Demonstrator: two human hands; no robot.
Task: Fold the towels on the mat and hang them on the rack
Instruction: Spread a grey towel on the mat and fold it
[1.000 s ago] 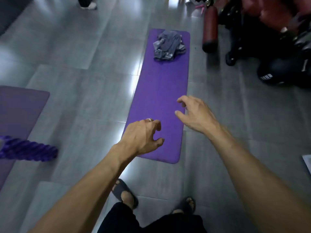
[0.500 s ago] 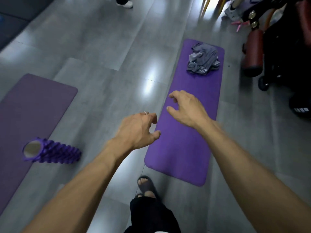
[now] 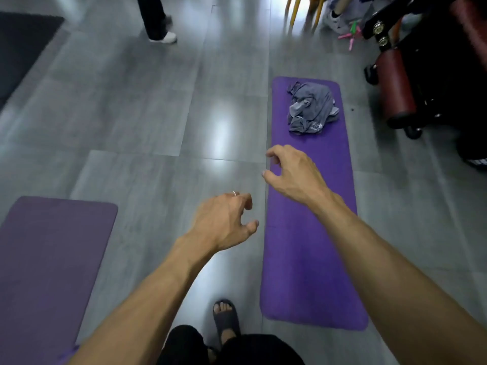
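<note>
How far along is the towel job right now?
Nothing looks done: the grey towels lie crumpled in a heap at the far end of the purple mat. In hand: nothing; the left hand and right hand are empty, reaching forward. Left: all the folding and hanging; no rack is in view.

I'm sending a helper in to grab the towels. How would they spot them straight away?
Look for the brighter purple mat on the grey floor, the one nearest the red and black gym machine. At its far end lies a crumpled grey heap of towels, the only cloth on either mat.
</note>
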